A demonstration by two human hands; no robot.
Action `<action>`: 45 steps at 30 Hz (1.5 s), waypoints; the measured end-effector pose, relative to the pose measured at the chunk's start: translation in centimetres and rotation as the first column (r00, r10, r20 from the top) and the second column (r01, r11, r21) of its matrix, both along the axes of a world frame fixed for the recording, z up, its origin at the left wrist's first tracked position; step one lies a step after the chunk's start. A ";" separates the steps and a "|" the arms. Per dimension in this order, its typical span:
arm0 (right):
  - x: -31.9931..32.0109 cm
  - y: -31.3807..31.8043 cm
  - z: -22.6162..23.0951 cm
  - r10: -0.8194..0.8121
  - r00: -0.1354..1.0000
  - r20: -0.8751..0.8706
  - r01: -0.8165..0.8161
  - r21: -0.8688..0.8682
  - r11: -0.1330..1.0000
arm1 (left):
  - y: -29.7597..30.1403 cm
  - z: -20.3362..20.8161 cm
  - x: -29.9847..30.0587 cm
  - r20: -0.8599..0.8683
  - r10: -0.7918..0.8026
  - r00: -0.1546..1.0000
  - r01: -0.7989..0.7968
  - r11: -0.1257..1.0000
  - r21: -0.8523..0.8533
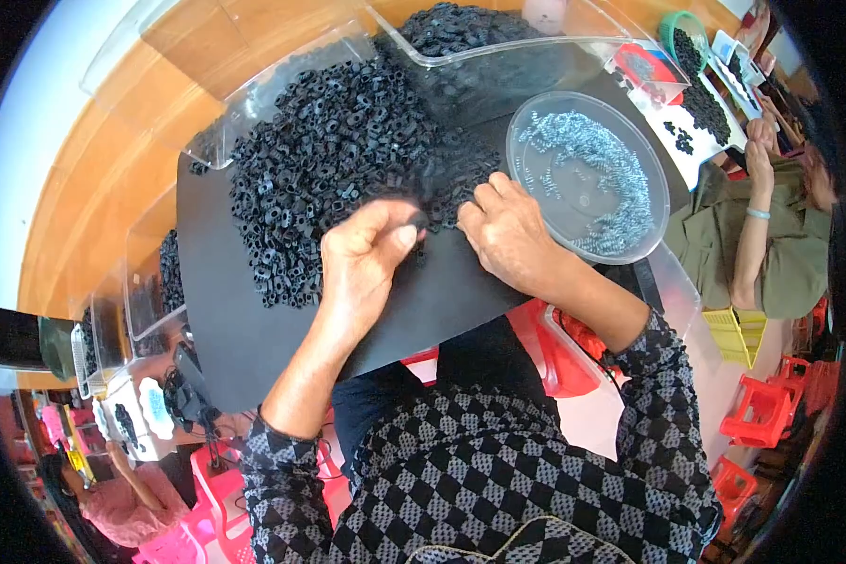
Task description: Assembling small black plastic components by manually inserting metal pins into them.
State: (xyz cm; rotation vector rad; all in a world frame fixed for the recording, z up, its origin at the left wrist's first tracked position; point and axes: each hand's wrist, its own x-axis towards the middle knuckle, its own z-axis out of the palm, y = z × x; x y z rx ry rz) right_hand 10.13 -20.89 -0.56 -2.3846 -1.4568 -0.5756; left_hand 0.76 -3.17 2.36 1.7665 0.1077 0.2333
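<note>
Black plastic pieces (334, 155) sit piled by our hands; our left hand (362, 268) pinches one, right hand (509, 235) fingers curl on another—we should align them squarely, judging by the spring dish (526, 127).

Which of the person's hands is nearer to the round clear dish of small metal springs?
Right. The right hand rests on the black sheet just beside the round clear dish of springs. The left hand lies farther away, at the pile of black parts.
</note>
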 end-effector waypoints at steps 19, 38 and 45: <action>-4.1 2.2 1.1 0.193 0.944 -0.269 -0.045 0.472 0.881 | -1.8 -2.0 -3.8 -0.076 0.101 0.992 -0.118 0.957 -0.266; 2.7 -6.8 1.4 -0.388 0.921 -0.040 0.390 0.146 0.909 | -1.4 -1.5 -5.3 0.036 0.253 0.967 -0.245 0.957 -0.153; 4.0 -7.3 0.5 -0.458 0.884 -0.093 0.450 -0.093 0.888 | -2.3 -2.4 -5.1 -0.062 0.208 0.976 -0.217 0.905 -0.367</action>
